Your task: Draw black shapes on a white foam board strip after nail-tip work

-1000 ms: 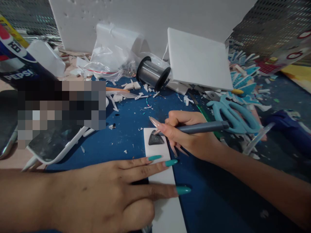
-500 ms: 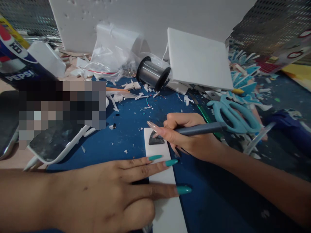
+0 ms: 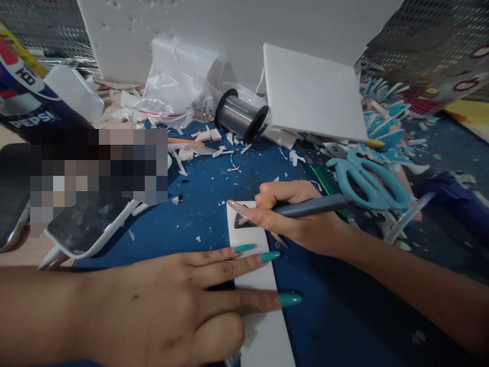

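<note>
A long white strip (image 3: 256, 331) of board lies on the blue work surface, running away from me. My left hand (image 3: 191, 295) rests across it, palm down, with its fingers stretched out and spread. In my right hand (image 3: 294, 214) is a dark grey pen (image 3: 317, 205), gripped between thumb and fingers over the strip's far end. A dark, rounded trapezoid patch (image 3: 244, 223) shows there on the white face, partly covered by the right fingers. The pen's tip is hidden behind those fingers.
Blue-handled scissors (image 3: 367, 178) and a green tool (image 3: 320, 177) lie right of the hand. Behind are a wire spool (image 3: 241, 115), a white board (image 3: 313, 94) and a plastic bag (image 3: 179, 86). A Pepsi bottle (image 3: 34, 102) leans at left. Scraps (image 3: 208, 135) litter the surface.
My right hand and the pen have shifted slightly toward me, and its long-nailed fingertip sits lower over the dark patch. My left hand and the strip stay put.
</note>
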{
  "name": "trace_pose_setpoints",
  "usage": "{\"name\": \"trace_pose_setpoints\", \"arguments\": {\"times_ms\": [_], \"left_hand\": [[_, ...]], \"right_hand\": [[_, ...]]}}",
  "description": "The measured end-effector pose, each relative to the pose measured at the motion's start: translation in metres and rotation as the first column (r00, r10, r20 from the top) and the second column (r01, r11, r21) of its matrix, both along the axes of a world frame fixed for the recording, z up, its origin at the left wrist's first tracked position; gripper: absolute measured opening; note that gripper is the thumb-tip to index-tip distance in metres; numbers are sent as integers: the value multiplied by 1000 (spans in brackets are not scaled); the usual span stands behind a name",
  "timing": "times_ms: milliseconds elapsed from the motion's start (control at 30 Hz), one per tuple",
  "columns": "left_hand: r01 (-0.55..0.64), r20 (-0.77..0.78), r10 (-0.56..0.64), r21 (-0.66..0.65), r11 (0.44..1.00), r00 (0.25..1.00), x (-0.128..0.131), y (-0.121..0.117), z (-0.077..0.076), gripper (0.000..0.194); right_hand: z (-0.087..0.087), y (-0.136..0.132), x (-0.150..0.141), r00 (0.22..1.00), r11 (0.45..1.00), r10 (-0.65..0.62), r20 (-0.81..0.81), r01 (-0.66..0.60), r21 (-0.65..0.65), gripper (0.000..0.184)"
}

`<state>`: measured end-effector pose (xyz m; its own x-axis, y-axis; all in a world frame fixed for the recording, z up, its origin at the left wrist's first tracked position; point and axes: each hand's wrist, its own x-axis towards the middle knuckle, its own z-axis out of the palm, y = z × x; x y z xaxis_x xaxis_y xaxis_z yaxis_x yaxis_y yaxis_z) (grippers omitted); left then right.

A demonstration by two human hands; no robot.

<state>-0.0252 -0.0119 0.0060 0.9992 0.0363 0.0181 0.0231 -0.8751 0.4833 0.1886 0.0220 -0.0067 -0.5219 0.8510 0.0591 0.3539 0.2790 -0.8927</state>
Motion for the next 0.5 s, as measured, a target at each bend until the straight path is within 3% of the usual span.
{"name": "trace_pose_setpoints", "arguments": {"times_ms": [233, 367, 500], "left_hand": [[-3, 10, 3, 5, 1000, 1000, 0, 0, -1, 25], [39, -45, -37, 47, 998, 998, 1, 1, 2, 25], [18, 4, -18, 36, 999, 1000, 0, 1, 1, 22]], "right_hand": [[1, 1, 0, 999, 999, 32, -30, -33, -10, 42], [0, -1, 1, 999, 999, -38, -8, 38, 39, 40], [0, -2, 0, 999, 997, -53, -11, 53, 61, 41]]}}
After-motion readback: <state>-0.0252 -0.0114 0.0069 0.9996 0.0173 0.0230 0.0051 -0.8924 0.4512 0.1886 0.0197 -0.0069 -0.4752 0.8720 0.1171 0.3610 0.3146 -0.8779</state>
